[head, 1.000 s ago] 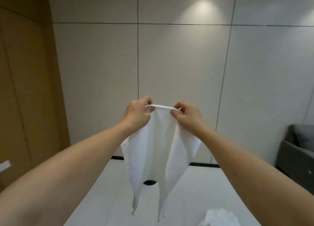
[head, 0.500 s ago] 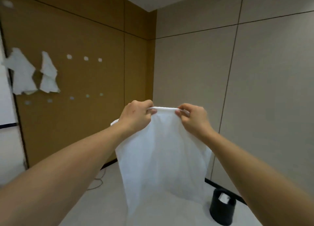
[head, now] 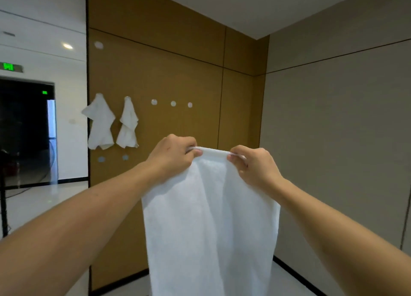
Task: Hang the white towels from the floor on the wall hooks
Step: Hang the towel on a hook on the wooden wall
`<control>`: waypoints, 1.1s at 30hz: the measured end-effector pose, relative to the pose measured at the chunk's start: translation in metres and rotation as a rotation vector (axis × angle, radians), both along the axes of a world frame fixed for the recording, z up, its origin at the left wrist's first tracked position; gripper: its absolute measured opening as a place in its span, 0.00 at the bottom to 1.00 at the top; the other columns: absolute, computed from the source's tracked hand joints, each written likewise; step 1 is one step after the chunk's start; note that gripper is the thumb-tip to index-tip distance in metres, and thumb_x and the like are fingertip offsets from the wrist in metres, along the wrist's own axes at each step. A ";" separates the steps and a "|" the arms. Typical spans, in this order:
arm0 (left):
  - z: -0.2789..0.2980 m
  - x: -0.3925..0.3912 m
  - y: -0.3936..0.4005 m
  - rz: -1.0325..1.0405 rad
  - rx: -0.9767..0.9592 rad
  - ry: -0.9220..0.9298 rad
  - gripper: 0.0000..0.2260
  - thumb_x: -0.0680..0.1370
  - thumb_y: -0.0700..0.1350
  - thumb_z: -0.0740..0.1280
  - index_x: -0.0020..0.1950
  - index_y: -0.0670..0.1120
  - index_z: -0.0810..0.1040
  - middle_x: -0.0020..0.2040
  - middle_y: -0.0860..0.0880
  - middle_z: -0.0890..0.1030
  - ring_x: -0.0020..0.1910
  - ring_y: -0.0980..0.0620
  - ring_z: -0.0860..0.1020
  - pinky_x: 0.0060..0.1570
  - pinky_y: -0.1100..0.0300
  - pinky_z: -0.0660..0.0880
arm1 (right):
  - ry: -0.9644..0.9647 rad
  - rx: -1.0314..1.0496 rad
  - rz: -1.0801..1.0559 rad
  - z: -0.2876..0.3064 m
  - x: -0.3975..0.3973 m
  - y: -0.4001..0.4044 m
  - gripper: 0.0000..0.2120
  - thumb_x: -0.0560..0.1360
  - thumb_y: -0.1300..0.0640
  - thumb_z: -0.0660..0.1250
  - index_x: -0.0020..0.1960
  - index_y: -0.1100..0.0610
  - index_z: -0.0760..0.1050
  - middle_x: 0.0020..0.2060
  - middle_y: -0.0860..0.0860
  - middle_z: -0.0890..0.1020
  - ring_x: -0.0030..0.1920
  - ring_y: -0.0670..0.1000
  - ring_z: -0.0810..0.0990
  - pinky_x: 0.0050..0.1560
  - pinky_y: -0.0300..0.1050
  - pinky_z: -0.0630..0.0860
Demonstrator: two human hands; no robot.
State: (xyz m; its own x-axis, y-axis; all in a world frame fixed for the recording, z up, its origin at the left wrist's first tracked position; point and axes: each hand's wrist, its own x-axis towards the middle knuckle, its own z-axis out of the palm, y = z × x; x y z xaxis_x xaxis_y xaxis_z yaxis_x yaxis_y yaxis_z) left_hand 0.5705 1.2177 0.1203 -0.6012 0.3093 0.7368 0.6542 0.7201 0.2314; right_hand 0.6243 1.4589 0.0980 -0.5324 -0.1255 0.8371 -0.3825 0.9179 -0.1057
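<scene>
A white towel hangs in front of me, held up by its top edge. My left hand pinches that edge on the left and my right hand pinches it on the right. On the brown wall panel two white towels hang from hooks. To their right three bare round hooks sit in a row. Two more round hooks lie lower, below the hung towels.
The brown panel wall meets a grey wall in a corner on the right. A dark doorway with a green exit sign lies at the left. A black stand leg rises at the far left on the pale floor.
The view has swung left from the grey wall to the brown panel with the hooks. The black bin and the floor towel are out of view. Both hands keep hold of the towel's top edge.
</scene>
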 end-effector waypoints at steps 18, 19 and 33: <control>0.032 -0.309 -0.036 0.220 -0.086 0.082 0.11 0.77 0.59 0.66 0.43 0.53 0.79 0.34 0.57 0.77 0.38 0.58 0.75 0.36 0.61 0.69 | 0.069 0.099 0.259 0.029 -0.361 -0.022 0.11 0.80 0.46 0.63 0.55 0.49 0.80 0.43 0.47 0.85 0.40 0.50 0.82 0.41 0.47 0.80; 0.034 -0.327 -0.034 0.233 -0.074 0.090 0.11 0.77 0.59 0.66 0.42 0.53 0.79 0.34 0.56 0.77 0.37 0.58 0.75 0.36 0.60 0.69 | 0.079 0.108 0.279 0.032 -0.382 -0.019 0.10 0.80 0.47 0.63 0.55 0.50 0.80 0.42 0.47 0.85 0.39 0.49 0.82 0.40 0.46 0.79; 0.084 -0.539 -0.013 0.243 0.194 0.027 0.04 0.76 0.49 0.71 0.44 0.57 0.78 0.40 0.54 0.81 0.41 0.54 0.78 0.42 0.57 0.76 | 0.355 0.313 0.396 0.079 -0.643 -0.008 0.05 0.77 0.62 0.66 0.49 0.60 0.81 0.29 0.54 0.77 0.28 0.56 0.74 0.28 0.52 0.75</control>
State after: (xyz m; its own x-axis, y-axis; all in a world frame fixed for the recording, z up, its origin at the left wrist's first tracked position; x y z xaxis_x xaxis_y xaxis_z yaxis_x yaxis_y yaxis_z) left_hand 0.0310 1.2042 0.2042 -0.6195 0.0114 0.7849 0.4764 0.8002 0.3644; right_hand -0.0184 1.4507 0.1765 -0.0903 -0.5249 0.8464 -0.6632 0.6657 0.3421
